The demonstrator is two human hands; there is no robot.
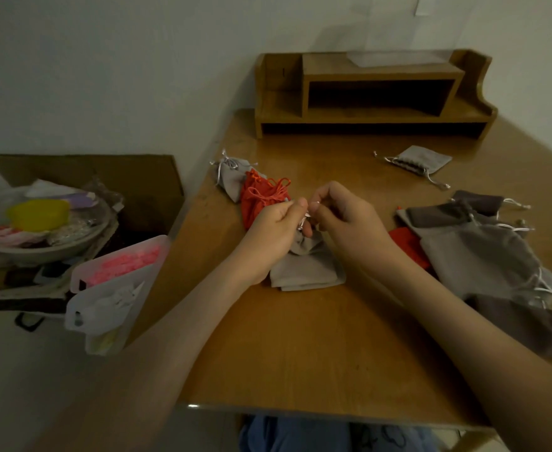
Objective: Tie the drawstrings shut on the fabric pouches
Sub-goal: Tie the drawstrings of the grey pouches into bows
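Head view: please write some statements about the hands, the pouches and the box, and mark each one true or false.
The left hand and the right hand both pinch the drawstring of the light grey pouch. True.
The cardboard box stands on the table. False: it stands beside the table, at its left.
A pile of grey pouches lies at the table's right. True.
The single grey pouch near the wooden shelf touches that pile. False: it lies apart.
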